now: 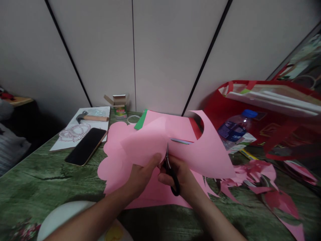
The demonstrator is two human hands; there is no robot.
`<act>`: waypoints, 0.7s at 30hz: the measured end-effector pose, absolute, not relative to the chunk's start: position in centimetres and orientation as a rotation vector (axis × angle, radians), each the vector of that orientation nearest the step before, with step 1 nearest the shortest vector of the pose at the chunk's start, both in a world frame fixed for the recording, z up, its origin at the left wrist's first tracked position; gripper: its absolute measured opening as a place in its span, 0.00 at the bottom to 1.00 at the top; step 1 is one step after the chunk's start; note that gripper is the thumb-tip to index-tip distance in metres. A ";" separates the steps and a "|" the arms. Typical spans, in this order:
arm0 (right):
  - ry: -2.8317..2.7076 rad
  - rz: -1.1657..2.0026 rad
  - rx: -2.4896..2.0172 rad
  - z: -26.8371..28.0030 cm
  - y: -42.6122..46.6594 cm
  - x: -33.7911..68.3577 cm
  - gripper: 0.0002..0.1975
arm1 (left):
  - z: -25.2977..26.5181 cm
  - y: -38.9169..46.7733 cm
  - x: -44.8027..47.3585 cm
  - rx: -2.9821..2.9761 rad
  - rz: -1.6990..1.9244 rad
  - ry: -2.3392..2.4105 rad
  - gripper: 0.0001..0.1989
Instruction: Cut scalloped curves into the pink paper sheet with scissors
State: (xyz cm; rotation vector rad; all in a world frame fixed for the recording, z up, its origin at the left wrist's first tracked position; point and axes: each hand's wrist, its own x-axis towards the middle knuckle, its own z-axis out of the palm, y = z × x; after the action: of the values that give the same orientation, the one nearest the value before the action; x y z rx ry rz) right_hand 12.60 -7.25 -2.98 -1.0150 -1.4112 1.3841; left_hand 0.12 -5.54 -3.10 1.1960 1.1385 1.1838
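My left hand (142, 175) pinches the lower edge of a sheet of pink paper (142, 144), with the thumb on top. In my right hand (179, 175) are black-handled scissors (173, 177), their blades pointing away from me at the sheet's cut edge. A large curved piece of the pink paper (205, 155) spreads to the right of the blades. Beneath both hands lies more pink paper (160, 197). Scalloped pink cut-outs (112, 147) sit to the left. Green paper (141, 120) and red paper (195, 128) peek out behind.
A phone (85, 146), a hammer (94, 117), a bead string (75, 132) and a small box (120, 108) are at the left. On the right are a red bag (215, 103), a bottle (234, 127) and pink scraps (250, 177). A white rounded object (57, 216) is near me.
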 end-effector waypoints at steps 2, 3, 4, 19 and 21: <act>-1.416 1.384 -1.017 -3.0 -7.2 12.5 0.18 | -3.2 -5.6 0.2 1.189 1.198 1.140 0.13; -1.410 1.385 -1.015 -2.9 -7.2 12.5 0.19 | -3.2 -5.6 0.2 1.186 1.201 1.138 0.13; -1.398 1.387 -1.013 -2.9 -7.2 12.5 0.19 | -3.2 -5.6 0.2 1.182 1.200 1.135 0.13; -1.330 1.467 -0.983 -3.2 -7.4 12.5 0.18 | -3.5 -5.7 0.4 1.111 1.196 1.079 0.15; -1.321 1.474 -1.002 -3.1 -7.4 12.5 0.18 | -3.5 -5.7 0.4 1.092 1.202 1.045 0.15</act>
State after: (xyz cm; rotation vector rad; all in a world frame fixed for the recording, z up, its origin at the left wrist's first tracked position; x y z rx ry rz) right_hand 12.53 -7.40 -3.10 -1.0024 -1.3207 1.4735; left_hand 0.41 -5.67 -3.54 1.0921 1.0450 1.2024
